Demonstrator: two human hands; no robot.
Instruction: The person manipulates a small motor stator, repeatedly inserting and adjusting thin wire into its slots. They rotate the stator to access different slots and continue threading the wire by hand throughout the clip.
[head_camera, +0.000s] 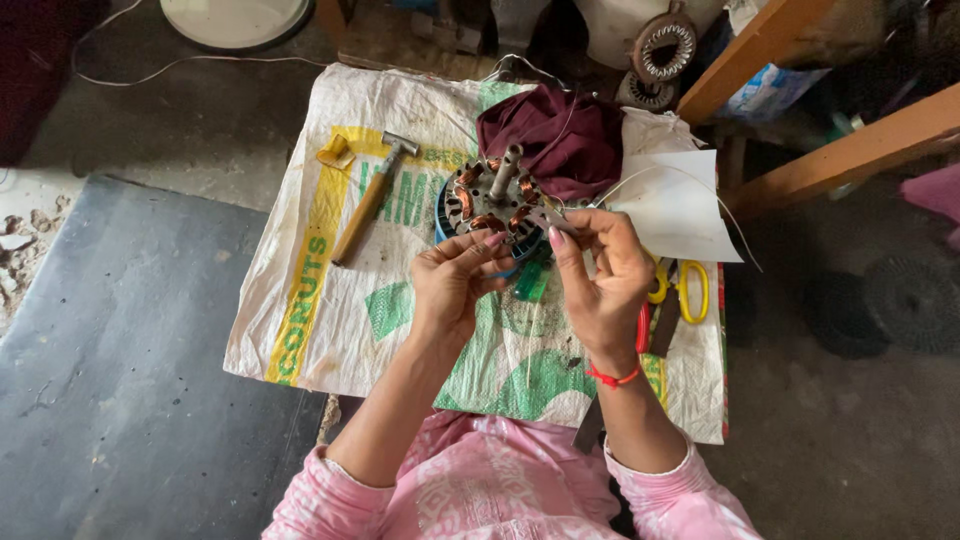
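Note:
A round motor stator (490, 205) with copper windings and an upright metal shaft stands on a woven sack (330, 320). My left hand (455, 285) touches the stator's near rim with its fingertips. My right hand (600, 275) pinches a small grey strip against the stator's right side; a thin wire runs from there off to the right. What exactly the fingers hold is too small to tell.
A wooden-handled hammer (365, 205) lies left of the stator, with a yellow scrap (335, 152) beside it. A maroon cloth (555, 135), white paper (675, 205), yellow-handled scissors (685, 290) and a red-handled tool (642, 328) lie around. Wooden beams (850, 150) stand right.

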